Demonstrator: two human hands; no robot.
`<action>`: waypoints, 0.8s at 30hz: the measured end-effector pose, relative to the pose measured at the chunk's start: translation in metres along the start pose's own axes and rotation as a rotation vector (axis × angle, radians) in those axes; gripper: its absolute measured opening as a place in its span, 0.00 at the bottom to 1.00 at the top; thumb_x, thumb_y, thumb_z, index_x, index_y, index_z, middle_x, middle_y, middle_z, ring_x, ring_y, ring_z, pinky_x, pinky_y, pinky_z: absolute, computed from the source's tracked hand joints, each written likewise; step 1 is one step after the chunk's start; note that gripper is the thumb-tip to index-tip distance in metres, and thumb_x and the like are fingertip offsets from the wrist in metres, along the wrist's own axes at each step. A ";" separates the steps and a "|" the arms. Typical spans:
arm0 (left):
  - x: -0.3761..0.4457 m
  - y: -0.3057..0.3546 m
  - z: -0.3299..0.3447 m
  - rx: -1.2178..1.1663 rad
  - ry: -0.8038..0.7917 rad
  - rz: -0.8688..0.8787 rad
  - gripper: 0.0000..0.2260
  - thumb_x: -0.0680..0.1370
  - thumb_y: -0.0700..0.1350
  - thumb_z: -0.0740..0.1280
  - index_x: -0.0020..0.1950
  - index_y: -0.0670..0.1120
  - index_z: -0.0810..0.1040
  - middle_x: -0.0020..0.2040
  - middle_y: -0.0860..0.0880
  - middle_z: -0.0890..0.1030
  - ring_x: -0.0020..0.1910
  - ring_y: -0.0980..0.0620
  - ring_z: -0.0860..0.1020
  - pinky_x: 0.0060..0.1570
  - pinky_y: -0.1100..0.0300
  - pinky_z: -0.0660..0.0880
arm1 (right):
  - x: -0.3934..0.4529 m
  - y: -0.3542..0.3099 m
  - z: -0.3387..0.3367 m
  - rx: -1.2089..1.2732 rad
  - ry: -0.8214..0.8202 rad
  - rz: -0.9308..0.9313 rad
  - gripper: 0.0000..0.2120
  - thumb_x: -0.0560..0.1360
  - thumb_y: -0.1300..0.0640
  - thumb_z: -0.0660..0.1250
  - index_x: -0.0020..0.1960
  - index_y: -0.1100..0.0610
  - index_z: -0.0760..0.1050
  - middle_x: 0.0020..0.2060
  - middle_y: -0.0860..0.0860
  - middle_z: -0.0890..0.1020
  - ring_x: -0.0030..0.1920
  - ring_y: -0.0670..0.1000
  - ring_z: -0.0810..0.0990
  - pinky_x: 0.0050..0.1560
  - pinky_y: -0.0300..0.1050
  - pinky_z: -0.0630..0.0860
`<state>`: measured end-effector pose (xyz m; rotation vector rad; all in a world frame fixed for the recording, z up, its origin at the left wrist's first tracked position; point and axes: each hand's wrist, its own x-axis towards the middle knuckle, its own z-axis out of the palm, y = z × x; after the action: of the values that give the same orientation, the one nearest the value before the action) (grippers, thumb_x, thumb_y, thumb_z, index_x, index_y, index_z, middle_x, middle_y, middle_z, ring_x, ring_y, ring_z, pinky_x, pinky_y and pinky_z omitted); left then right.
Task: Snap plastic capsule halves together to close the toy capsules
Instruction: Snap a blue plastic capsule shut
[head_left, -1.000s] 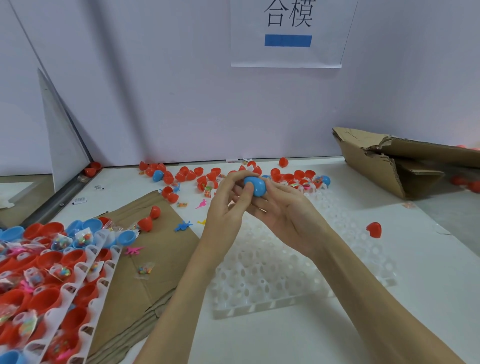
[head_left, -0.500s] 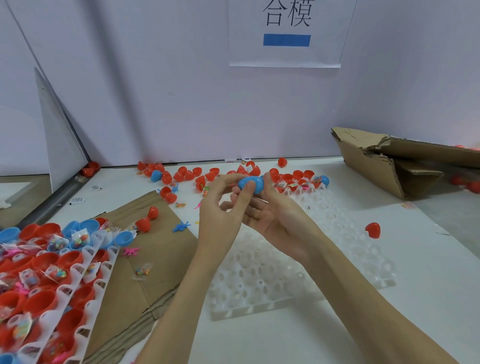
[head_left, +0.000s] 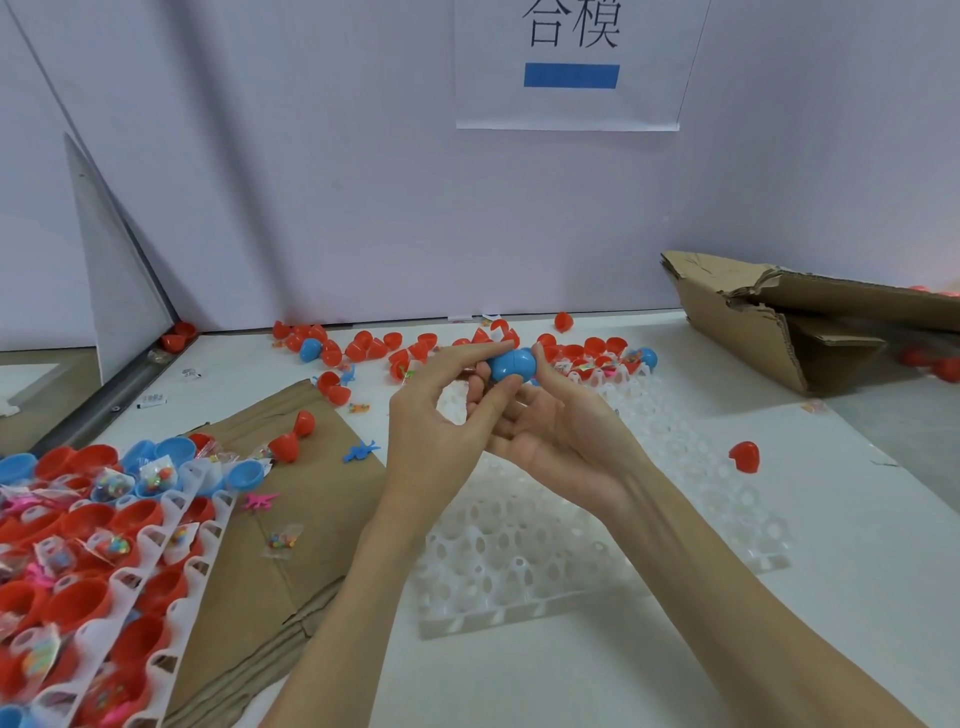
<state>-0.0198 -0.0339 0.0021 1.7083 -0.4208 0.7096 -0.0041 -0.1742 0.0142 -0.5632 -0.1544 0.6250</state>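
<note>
Closest to me on my left, a white holder tray (head_left: 171, 525) carries open red capsule halves (head_left: 72, 603) and a few blue halves (head_left: 171, 452), many with small bagged toys (head_left: 111, 486) lying in them. It rests partly on a flattened sheet of brown cardboard (head_left: 311, 499), where a loose pink toy figure (head_left: 260, 501) and a blue toy figure (head_left: 361, 451) lie, with two red halves (head_left: 293, 436) near the sheet's far edge.

In front of me an unfilled white tray (head_left: 519, 561) sits on the white surface (head_left: 857, 545), and my forearms cross above it. My left hand (head_left: 441, 441) and right hand (head_left: 566, 441) meet over the tray's far end. Between them I hold the blue capsule (head_left: 511, 365), its two halves joined with a seam showing round the middle. My left fingers (head_left: 467, 353) pinch its left half from above and below; my right thumb presses its right end while the other right fingers curl underneath, palm up.

To the right, one red capsule piece (head_left: 745, 456) lies alone on the surface, well apart from the tray. Further back, scattered red halves (head_left: 363, 345) and two blue pieces (head_left: 310, 349) lie in a band along the wall. A torn cardboard box (head_left: 769, 322) lies collapsed at far right. On the wall hangs a paper sign (head_left: 569, 62) with a blue bar.
</note>
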 end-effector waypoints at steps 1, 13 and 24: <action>-0.001 0.000 0.001 0.010 0.002 0.011 0.15 0.78 0.39 0.74 0.60 0.55 0.83 0.56 0.58 0.85 0.61 0.53 0.81 0.61 0.66 0.74 | 0.000 0.000 0.000 0.023 0.006 -0.010 0.25 0.79 0.49 0.69 0.65 0.68 0.76 0.52 0.61 0.82 0.52 0.56 0.83 0.63 0.51 0.79; -0.006 -0.005 0.006 0.060 0.024 0.029 0.17 0.76 0.42 0.77 0.64 0.49 0.83 0.58 0.59 0.84 0.63 0.59 0.80 0.65 0.65 0.73 | 0.002 0.002 0.001 0.013 0.047 -0.090 0.22 0.82 0.50 0.65 0.58 0.70 0.79 0.46 0.60 0.80 0.44 0.54 0.80 0.55 0.51 0.82; -0.006 0.001 0.011 -0.055 0.077 -0.106 0.15 0.78 0.39 0.75 0.62 0.54 0.83 0.58 0.56 0.85 0.63 0.57 0.80 0.63 0.63 0.76 | -0.001 0.003 0.007 -0.084 0.065 -0.072 0.22 0.82 0.48 0.63 0.64 0.66 0.75 0.48 0.58 0.80 0.49 0.55 0.82 0.57 0.49 0.81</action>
<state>-0.0229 -0.0458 -0.0025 1.6330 -0.2909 0.6781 -0.0087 -0.1697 0.0185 -0.6556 -0.1397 0.5318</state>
